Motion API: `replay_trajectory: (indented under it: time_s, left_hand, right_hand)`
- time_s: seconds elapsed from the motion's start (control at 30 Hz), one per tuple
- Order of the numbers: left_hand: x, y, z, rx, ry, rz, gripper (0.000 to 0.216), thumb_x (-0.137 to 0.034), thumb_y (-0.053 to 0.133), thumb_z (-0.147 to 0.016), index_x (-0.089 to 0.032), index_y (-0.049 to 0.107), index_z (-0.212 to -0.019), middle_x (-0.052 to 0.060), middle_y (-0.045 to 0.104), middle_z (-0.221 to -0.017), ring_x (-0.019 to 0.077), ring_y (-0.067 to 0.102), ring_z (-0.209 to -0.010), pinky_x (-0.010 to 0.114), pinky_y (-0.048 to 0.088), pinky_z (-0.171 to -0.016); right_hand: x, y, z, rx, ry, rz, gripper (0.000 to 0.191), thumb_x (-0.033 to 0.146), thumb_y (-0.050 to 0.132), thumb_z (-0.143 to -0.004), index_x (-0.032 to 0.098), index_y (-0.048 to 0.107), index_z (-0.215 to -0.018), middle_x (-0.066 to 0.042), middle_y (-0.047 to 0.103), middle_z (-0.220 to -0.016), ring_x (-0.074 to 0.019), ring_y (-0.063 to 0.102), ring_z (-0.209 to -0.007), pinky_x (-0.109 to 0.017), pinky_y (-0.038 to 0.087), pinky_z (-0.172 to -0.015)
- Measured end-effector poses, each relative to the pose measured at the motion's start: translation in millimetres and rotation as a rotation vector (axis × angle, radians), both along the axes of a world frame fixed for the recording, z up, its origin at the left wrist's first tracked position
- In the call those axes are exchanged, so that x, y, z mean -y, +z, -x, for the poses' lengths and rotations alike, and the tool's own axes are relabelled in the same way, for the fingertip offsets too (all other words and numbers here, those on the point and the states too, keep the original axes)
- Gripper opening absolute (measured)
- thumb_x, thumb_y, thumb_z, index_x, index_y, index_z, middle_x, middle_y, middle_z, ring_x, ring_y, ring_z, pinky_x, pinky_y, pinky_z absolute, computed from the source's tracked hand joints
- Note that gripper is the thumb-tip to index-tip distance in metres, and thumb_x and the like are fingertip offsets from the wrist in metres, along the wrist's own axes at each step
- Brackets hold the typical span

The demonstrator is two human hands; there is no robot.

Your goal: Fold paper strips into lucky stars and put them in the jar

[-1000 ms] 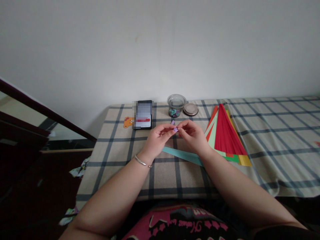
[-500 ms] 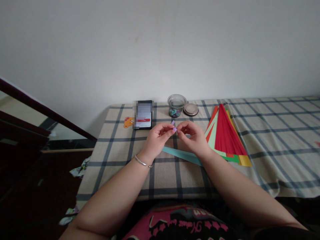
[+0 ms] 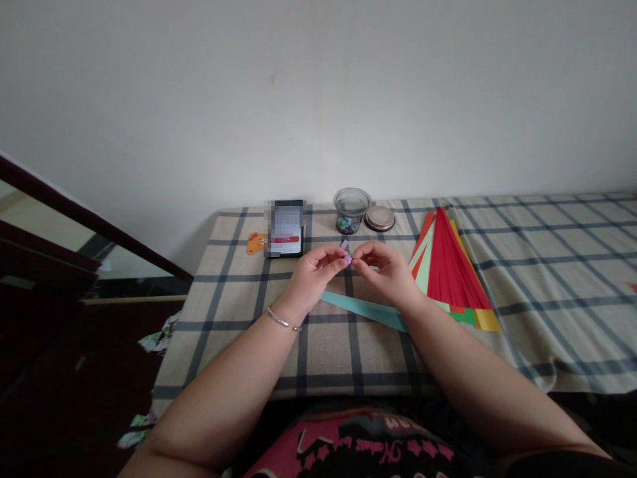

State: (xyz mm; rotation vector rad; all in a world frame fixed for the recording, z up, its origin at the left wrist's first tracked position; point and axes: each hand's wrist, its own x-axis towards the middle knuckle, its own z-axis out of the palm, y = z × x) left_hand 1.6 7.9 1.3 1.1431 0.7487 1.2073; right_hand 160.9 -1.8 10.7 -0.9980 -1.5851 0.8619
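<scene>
Between my fingertips is a small purple paper strip, its free end pointing away from me and its near end bent into a small fold. My left hand pinches it between thumb and forefinger. From the other side, my right hand grips the folded end with thumb and fingertips. Below both hands, a light blue paper strip lies slantwise on the cloth, its right end hidden by my right forearm. Beyond the hands stands a clear plastic cup with small teal and purple folded pieces at its bottom.
A round lid lies beside the cup. To the right, red paper strips fan out over green, orange and yellow ones. A phone rests on an orange bear figure at left. The checked tablecloth meets a wall behind.
My right fingertips have shifted very slightly left, closer to the left ones, at the purple strip's folded end. Everything else stays in place.
</scene>
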Motion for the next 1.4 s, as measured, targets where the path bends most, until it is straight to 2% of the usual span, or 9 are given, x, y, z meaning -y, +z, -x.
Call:
replay_trajectory:
  time_s: [0.33, 0.77, 1.23, 1.4]
  left_hand:
    - [-0.8, -1.9, -0.2, 0.017, -0.011, 0.044, 0.026, -0.033, 0.081, -0.066, -0.018, 0.071, -0.085, 0.002, 0.072, -0.084, 0.0140, 0.065, -0.081, 0.030, 0.050, -0.085]
    - [1.8, 0.1, -1.9, 0.023, 0.017, 0.019, 0.026, -0.033, 0.082, -0.063, -0.016, 0.067, -0.075, 0.001, 0.072, -0.079, 0.0137, 0.067, -0.078, 0.034, 0.051, -0.087]
    - [4.9, 3.9, 0.2, -0.132, 0.091, -0.089, 0.024, -0.037, 0.077, -0.070, -0.017, 0.069, -0.080, 0.004, 0.073, -0.083, 0.0169, 0.068, -0.082, 0.033, 0.054, -0.083]
    - [4.1, 4.2, 2.3, -0.125, 0.060, -0.083, 0.022, -0.037, 0.074, -0.075, -0.017, 0.069, -0.080, 0.003, 0.072, -0.082, 0.0159, 0.067, -0.082, 0.030, 0.052, -0.082]
  right_hand:
    - [0.2, -0.4, -0.5, 0.012, 0.002, -0.020, 0.015, 0.033, 0.063, -0.082, 0.019, 0.061, -0.078, -0.003, 0.063, -0.075, -0.0139, 0.060, -0.067, -0.028, 0.050, -0.062]
    - [-0.6, -2.4, 0.7, -0.014, -0.001, -0.008, 0.021, 0.039, 0.064, -0.080, 0.020, 0.059, -0.075, -0.003, 0.063, -0.073, -0.0140, 0.060, -0.065, -0.028, 0.050, -0.062]
    - [-3.0, -5.8, 0.1, -0.017, 0.021, 0.046, 0.022, 0.042, 0.060, -0.084, 0.020, 0.058, -0.081, -0.001, 0.060, -0.075, -0.0115, 0.053, -0.063, -0.025, 0.044, -0.058]
    - [-3.6, -7.2, 0.1, -0.035, 0.042, 0.054, 0.023, 0.043, 0.059, -0.085, 0.020, 0.058, -0.082, -0.001, 0.059, -0.074, -0.0117, 0.052, -0.063, -0.025, 0.042, -0.058]
